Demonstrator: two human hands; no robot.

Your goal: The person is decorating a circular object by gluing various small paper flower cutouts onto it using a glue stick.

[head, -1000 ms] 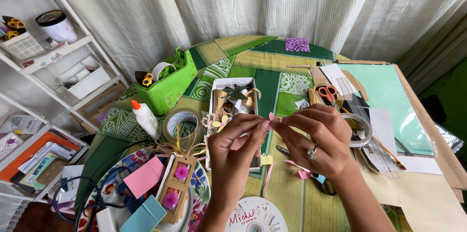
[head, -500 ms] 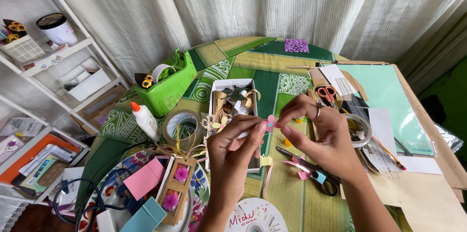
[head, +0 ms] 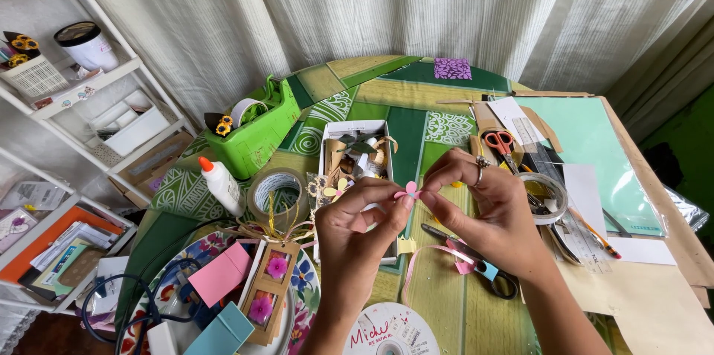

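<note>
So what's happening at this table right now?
A person holds a small pink paper flower between both hands, left hand and right hand, above a crowded craft table. Nearby lie a glue bottle, a tape roll, a green tape dispenser and scissors.

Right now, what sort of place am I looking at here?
Most likely a home craft corner. The table is crowded with a green tape dispenser, a glue bottle, scissors and paper scraps, and both hands, left hand and right hand, pinch a small pink paper flower.
</note>
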